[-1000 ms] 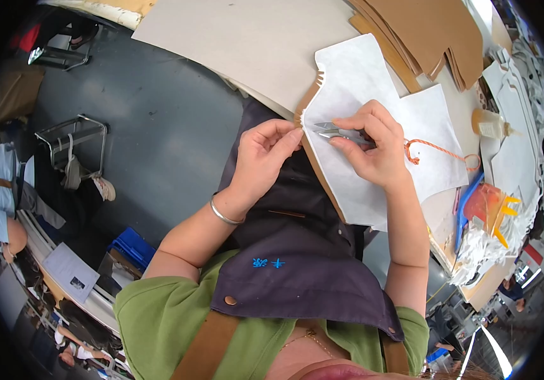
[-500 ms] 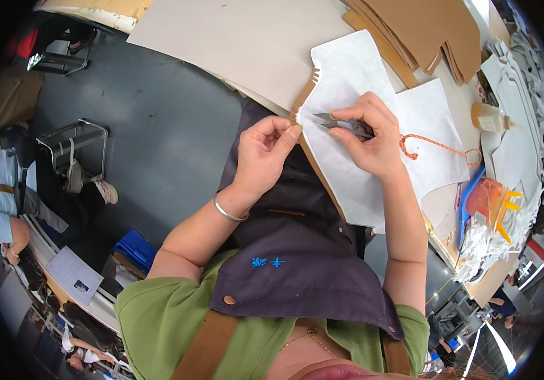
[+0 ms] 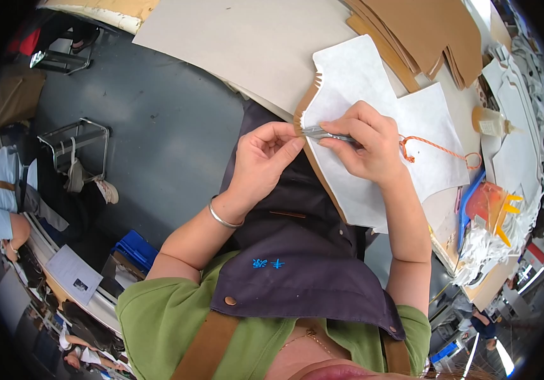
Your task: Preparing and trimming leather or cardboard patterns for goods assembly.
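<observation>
A white panel (image 3: 354, 95) with a brown edge strip lies at the table's near edge and hangs partly over it. Small notches show along the curved part of that strip (image 3: 307, 107). My left hand (image 3: 265, 155) pinches the brown edge between thumb and fingertips. In my right hand (image 3: 370, 142) are small thread snips (image 3: 319, 132), gripped over the white panel. Their blades point left and meet the brown edge just by my left fingertips. An orange twisted cord (image 3: 436, 145) trails from beside my right hand across the panel, apparently tied to the snips.
Brown sheets (image 3: 424, 31) are stacked at the far right of the table (image 3: 234, 38). A glue bottle (image 3: 488, 120), an orange-and-yellow container (image 3: 488, 206) and white scraps (image 3: 484, 247) lie to the right. Metal stools (image 3: 78, 142) stand on the floor at left, with people beyond.
The snips have moved left to the brown edge, and their blades have come together. My left hand has shifted only slightly along the edge.
</observation>
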A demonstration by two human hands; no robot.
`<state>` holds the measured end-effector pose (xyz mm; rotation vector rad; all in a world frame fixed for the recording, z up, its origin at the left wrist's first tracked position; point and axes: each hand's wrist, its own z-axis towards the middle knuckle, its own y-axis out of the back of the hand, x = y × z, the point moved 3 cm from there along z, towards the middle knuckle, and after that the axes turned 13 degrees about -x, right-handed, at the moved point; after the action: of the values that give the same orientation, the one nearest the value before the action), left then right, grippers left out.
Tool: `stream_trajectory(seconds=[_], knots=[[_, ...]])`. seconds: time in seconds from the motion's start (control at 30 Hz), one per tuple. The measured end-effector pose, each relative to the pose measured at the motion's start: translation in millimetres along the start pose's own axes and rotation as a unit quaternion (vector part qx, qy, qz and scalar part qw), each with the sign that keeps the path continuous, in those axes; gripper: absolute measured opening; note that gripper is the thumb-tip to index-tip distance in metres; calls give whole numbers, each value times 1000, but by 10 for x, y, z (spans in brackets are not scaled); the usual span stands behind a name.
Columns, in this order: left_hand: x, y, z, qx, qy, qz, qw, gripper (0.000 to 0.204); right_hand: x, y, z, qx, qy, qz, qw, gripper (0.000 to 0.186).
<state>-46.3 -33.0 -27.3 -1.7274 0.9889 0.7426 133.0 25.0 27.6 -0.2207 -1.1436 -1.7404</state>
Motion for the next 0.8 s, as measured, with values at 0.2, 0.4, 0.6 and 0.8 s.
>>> stream_trajectory(seconds=[0.2,0.4,0.6,0.8], knots=[[-17,-48,-15,-5,-11,-17,1000,15,31,2,46,-3,-3,-7,1000,23],[-25,-39,3,-6,-22,-1,1000,15,32,-15,62,-3,4,-12,1000,22],[-45,-39,-1,-5,-3,5,1000,14,58,-19,117,11,20,-25,999,21],[-17,-28,3,-1,14,-26,1000,14,70,-41,137,21,15,-20,999,21]])
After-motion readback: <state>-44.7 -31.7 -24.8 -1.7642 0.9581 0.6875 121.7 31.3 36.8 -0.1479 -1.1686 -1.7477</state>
